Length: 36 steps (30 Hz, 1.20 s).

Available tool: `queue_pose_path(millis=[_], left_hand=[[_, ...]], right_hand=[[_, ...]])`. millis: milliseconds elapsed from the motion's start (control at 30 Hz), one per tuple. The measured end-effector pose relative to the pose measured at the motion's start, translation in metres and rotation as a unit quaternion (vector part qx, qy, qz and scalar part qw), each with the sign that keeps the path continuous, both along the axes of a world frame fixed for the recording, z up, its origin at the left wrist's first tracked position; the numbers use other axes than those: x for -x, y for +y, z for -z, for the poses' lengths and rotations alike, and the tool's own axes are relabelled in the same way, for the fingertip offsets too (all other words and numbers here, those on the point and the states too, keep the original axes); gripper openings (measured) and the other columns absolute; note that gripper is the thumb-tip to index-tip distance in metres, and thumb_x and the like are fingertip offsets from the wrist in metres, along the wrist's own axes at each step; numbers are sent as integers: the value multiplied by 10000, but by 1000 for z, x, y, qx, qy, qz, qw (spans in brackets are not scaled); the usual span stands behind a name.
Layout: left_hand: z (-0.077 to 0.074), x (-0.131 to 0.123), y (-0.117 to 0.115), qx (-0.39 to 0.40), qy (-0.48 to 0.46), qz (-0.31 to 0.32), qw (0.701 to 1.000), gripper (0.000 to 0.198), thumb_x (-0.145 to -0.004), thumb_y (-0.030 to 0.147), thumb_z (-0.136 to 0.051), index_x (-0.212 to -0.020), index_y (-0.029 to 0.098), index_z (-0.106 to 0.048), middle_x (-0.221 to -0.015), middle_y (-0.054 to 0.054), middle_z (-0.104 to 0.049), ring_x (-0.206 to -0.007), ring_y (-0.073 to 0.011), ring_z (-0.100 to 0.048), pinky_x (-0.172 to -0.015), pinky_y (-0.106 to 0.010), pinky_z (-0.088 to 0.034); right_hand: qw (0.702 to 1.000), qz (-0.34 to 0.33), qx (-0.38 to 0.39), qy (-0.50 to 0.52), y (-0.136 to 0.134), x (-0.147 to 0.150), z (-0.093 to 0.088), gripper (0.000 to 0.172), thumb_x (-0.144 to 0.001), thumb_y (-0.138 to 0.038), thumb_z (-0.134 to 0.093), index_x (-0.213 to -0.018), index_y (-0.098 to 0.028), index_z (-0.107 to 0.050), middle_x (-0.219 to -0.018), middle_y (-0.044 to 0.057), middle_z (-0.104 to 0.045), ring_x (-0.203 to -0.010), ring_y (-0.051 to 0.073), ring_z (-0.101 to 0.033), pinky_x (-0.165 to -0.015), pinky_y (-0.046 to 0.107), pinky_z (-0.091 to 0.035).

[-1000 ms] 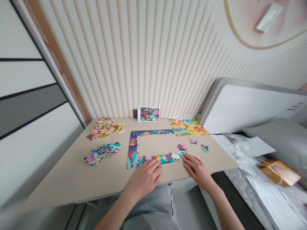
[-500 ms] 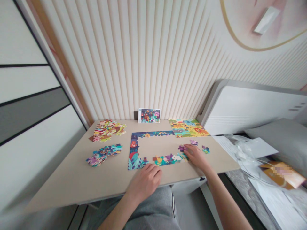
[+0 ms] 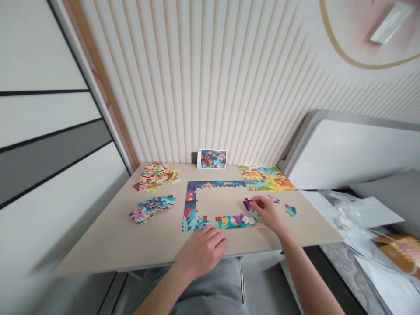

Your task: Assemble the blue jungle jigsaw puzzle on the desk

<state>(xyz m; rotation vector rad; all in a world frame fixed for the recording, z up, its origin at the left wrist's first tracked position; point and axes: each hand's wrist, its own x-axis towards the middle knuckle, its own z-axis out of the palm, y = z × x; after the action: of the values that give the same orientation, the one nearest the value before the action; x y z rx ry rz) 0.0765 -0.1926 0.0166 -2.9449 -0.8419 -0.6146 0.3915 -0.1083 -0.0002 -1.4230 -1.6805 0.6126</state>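
Note:
A partly joined dark-blue jigsaw frame [image 3: 192, 205] lies on the beige table [image 3: 157, 245]. My right hand [image 3: 267, 211] pinches a purple puzzle piece [image 3: 247, 204] just above the frame's bottom row. My left hand [image 3: 205, 249] rests on the table near the front edge, fingers loosely curled, holding nothing. Two loose pieces, a purple one [image 3: 273, 198] and a teal one [image 3: 290, 210], lie to the right of my right hand.
Two heaps of loose pieces, warm-coloured [image 3: 156, 176] and blue-purple [image 3: 151, 208], lie at the left. A finished yellow puzzle [image 3: 265, 177] sits at the back right, a reference picture card [image 3: 211, 158] leans on the slatted wall. Papers and plastic [image 3: 348, 214] lie to the right, beyond the table edge.
My right hand left the bottom row, reached back to the purple piece and took hold of it. My left hand drew back slightly toward the table's front edge. The camera shifted left.

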Motion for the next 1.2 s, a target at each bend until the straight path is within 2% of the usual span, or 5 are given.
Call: queue_pose_path(millis=[133,367,667,900,1200], left_hand=[[0,28,11,-2,-40,-72,997,240,-991,184,-526,-1206,205,-633,-1162,-79,-668,-1159,-247,-588,-1058,-461,-457],[23,64,25,2,-120,-191,974,267,-978,210,-530,-1209,231,-662,-1223,-86,-662,-1179,-266,-603,-1030,-486,-514],[27,63,24,47,-99,-197,974,267,-991,256,-532,-1223,244,-664,-1281,-73,-656,-1215,-263,-596,-1062,-489,-507],[26,63,23,34,-108,-193,975,270,-991,254,-526,-1214,236,-677,-1254,-85,-673,-1183,-263,-616,-1048,-486,-518],[23,62,23,33,-109,-190,975,279,-992,244,-524,-1231,238,-668,-1250,-90,-672,-1175,-263,-616,-1038,-488,-521]], right_hand=[[994,-40,18,102,5,41,8,399,-867,-508,-678,-1102,-188,-646,-713,-4,-639,-618,152,-570,-580,267,-443],[993,-44,65,87,13,72,19,348,-867,-488,-672,-1028,-179,-677,-707,16,-706,-615,166,-624,-580,269,-462],[987,-20,-85,-135,-18,76,0,233,-962,-377,-580,-1073,-255,-744,-1127,83,-722,-1069,259,-641,-980,438,-479],[967,-118,-72,-213,-57,78,1,284,-949,-388,-649,-1214,-315,-719,-1251,73,-687,-1160,268,-602,-1001,439,-459],[952,-174,-75,-240,-51,89,-7,304,-1003,-334,-576,-1286,-366,-684,-1321,47,-661,-1208,257,-582,-1020,441,-445]])
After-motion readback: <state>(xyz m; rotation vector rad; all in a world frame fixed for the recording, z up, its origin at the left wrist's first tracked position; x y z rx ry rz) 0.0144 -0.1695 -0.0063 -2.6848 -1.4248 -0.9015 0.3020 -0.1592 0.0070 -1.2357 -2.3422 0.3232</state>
